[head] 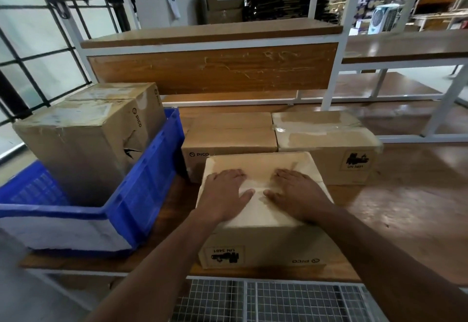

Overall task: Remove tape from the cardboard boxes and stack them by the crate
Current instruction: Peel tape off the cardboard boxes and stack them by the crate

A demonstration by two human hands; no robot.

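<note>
A cardboard box (263,243) stands at the table's front edge, its top bright under the light. My left hand (224,193) and my right hand (296,193) lie flat on that top, fingers spread, thumbs nearly meeting over the middle seam. Behind it stand two more boxes side by side: a plain one (228,136) on the left and a taped one (326,139) on the right with clear tape across its top. A blue crate (141,195) stands to the left with two boxes (83,139) in it.
The wooden table (405,207) extends to the right. A white-framed shelf unit (212,68) with a wooden back panel rises behind the boxes. A wire mesh panel (278,301) lies below the table's front edge. Windows are on the left.
</note>
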